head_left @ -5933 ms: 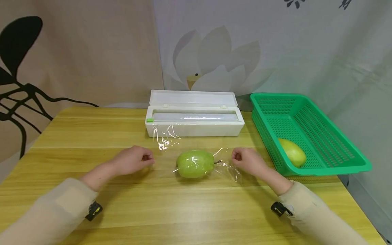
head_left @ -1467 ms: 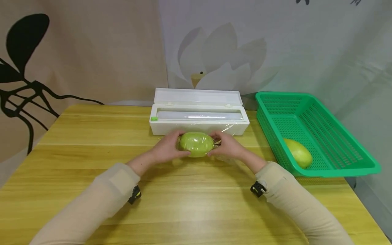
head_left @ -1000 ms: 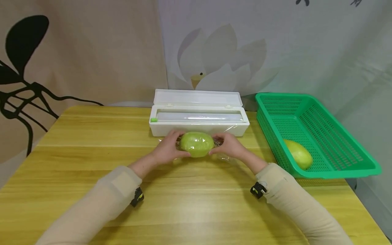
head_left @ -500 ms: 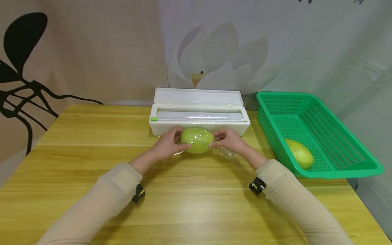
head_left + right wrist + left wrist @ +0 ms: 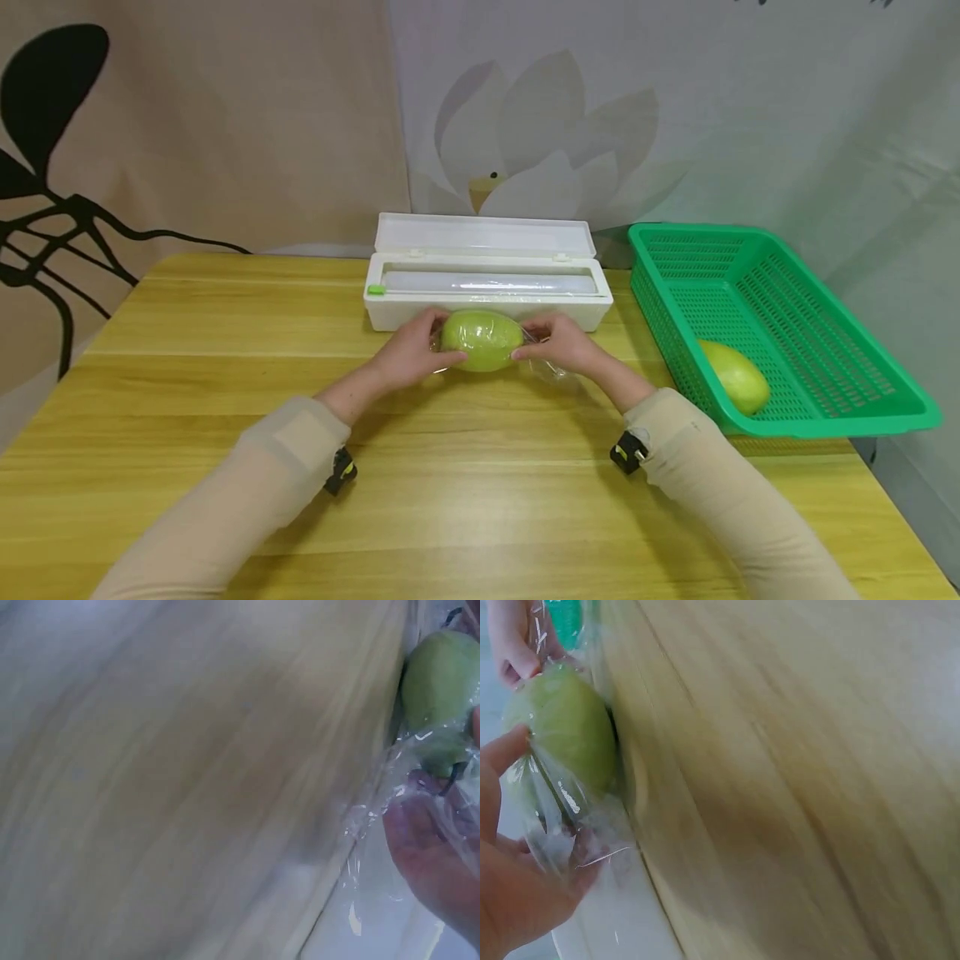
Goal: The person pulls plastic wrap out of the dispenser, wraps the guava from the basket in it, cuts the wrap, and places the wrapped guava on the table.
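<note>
A green pear (image 5: 482, 340), wrapped in clear cling film (image 5: 397, 772), is held between both hands just in front of the white cling film dispenser (image 5: 390, 314). My left hand (image 5: 408, 352) grips its left end, thumb on the near side and fingers behind. The right hand (image 5: 564, 343) grips the stem end in the same way. Loose film bunches around the fingers at both ends. In the right wrist view the dark stem shows through crumpled film. The left wrist view has the left thumb pressing on the wrapped pear (image 5: 570, 731).
The dispenser's lid (image 5: 483, 236) stands raised at the back, with the film roll (image 5: 491, 283) inside. To the right, a green plastic basket (image 5: 825, 425) contains a yellow-green fruit (image 5: 735, 379). A printed curtain (image 5: 300, 125) hangs behind the wooden table (image 5: 465, 517).
Earlier the hands were apart, with film stretched over the pear. They have since come together on the pear, now wrapped and farther back. Over the last second it has risen slightly in view.
</note>
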### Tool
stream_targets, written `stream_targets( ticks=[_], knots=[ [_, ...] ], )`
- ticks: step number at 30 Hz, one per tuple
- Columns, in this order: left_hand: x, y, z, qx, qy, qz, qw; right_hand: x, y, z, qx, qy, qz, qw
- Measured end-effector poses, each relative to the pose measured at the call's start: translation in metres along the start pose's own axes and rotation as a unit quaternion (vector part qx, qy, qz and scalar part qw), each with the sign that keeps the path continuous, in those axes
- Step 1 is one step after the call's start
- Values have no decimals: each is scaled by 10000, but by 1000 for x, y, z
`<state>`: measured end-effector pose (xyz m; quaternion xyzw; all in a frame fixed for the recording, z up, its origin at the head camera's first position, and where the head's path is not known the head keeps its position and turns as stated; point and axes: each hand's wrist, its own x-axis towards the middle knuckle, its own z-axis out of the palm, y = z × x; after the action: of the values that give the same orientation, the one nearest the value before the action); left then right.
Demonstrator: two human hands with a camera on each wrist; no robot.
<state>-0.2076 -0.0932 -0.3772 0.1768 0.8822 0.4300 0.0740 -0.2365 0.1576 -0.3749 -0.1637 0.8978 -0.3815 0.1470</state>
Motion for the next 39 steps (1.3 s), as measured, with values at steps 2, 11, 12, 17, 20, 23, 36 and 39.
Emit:
stream_targets(
  ticks=[2,11,12,17,20,23,36,39],
  knots=[
    [-1,2,0,190,19,76,9998,-1,2,-1,-192,-84,-256,9995],
    [-2,2,1,755,207,119,9969,-13,-14,-6,-1467,279,-913,9846],
    [-2,2,1,775,223,150,9966,-14,-17,-5,-1545,340,-977,9826],
    [-5,5,1,976,313,127,9946,-15,-30,3,-1998,496,-1430,9681],
    [-8,6,0,1028,326,47,9942,-16,-32,4,-2111,515,-1412,9658],
    [-11,7,-2,1052,352,59,9938,-17,-31,3,-2063,491,-1353,9678],
    [-14,6,-4,1183,376,11,9923,-20,-30,0,-2105,529,-1536,9640],
    [-15,8,-7,1151,453,-67,9923,-20,-31,0,-2157,509,-1482,9638]
  ],
)
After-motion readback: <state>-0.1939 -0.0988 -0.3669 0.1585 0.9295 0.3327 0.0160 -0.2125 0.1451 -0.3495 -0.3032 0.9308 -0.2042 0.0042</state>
